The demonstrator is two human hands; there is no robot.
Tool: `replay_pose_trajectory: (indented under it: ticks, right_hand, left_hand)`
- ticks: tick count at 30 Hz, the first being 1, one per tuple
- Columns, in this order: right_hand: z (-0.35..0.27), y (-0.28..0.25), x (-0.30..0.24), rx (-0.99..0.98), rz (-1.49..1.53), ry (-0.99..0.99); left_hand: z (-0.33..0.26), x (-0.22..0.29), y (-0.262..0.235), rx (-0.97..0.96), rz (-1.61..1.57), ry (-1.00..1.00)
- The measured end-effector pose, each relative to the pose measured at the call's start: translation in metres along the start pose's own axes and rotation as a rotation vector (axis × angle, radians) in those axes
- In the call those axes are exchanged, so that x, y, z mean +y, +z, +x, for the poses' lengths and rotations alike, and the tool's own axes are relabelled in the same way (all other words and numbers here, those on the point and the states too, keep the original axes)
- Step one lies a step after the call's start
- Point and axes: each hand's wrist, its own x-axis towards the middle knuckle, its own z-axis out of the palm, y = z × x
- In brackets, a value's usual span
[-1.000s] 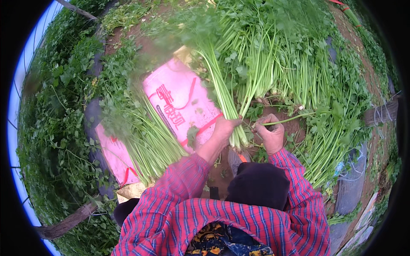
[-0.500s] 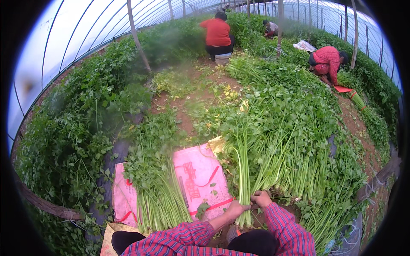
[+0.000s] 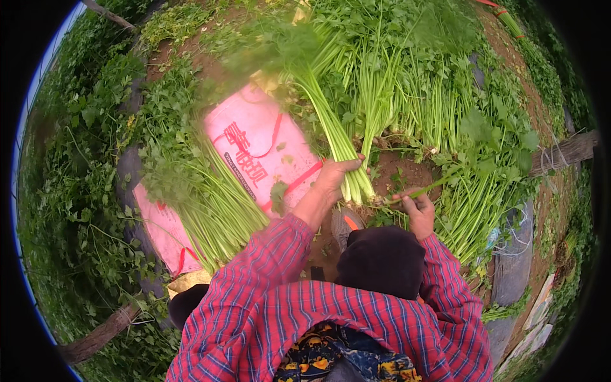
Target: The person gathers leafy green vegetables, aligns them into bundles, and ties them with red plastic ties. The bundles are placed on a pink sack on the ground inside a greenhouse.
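Note:
In front of my knees, my left hand (image 3: 330, 181) is wrapped round the lower stalks of a celery bunch (image 3: 328, 124). The bunch leans up and to the left, its pale root ends just past my fingers. Right beside those roots, my right hand (image 3: 418, 213) pinches a single thin celery stalk (image 3: 433, 185), whose leafy end points to the upper right. A large heap of loose celery (image 3: 417, 95) lies beyond both hands. To the left, more celery (image 3: 219, 191) rests across a pink sack (image 3: 296, 149) spread on the ground.
Bare soil (image 3: 407, 169) shows between the heap and my hands. My shoe (image 3: 345, 224) stands just below the bunch. Wooden poles (image 3: 566, 153) cross at the right and lower left (image 3: 102, 334). A tied celery bunch (image 3: 509, 24) lies at the far upper right.
The view has tipped downward, so the other people have left it. My right hand has come away from the bunch's base and now holds a thin stalk. The bunch tilts further left.

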Motion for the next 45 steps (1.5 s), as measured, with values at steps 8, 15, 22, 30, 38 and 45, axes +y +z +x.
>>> replay_pose_trajectory:
  ticks: [8, 15, 22, 30, 38, 45]
  right_hand:
    - [-0.057, -0.081, 0.020, -0.680, -1.215, 0.496]
    - [0.129, 0.056, -0.004, -0.084, 0.248, 0.432]
    - [0.135, 0.064, 0.012, 0.084, -0.304, 0.280]
    - [0.123, 0.070, 0.013, 0.153, -0.423, 0.136]
    - [0.114, 0.081, 0.025, -0.073, -0.481, 0.364]
    - [0.133, 0.085, 0.032, -0.115, -0.415, 0.393]
  left_hand:
    - [-0.003, 0.003, -0.014, -0.013, 0.018, -0.038]
    - [-0.016, 0.012, -0.012, -0.022, 0.013, -0.099]
    - [-0.015, 0.024, -0.019, 0.187, 0.318, -0.100]
    - [-0.008, 0.022, -0.007, 0.169, 0.518, 0.026]
    - [-0.004, 0.017, -0.017, 0.110, 0.636, -0.002]
    - [-0.002, 0.016, -0.033, 0.123, 0.488, -0.110]
